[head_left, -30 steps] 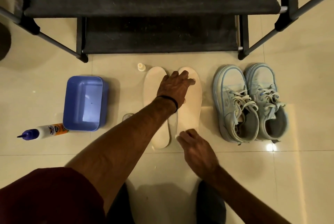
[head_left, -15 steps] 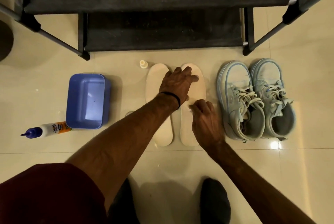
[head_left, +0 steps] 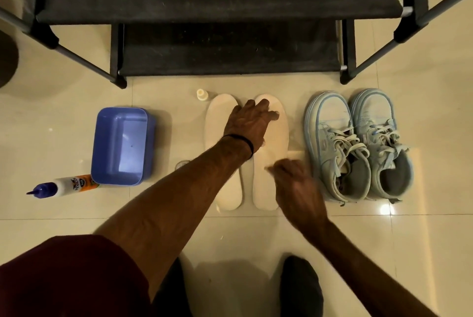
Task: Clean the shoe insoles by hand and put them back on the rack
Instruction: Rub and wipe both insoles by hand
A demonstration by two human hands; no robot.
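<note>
My left hand [head_left: 249, 123] lies flat, fingers spread, on the right insole [head_left: 275, 137]; my right hand [head_left: 297, 183], blurred, grip unclear, hovers over its heel.

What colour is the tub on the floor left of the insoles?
The tub is blue, a periwinkle shade, plain with no pattern; the head view shows it.
</note>
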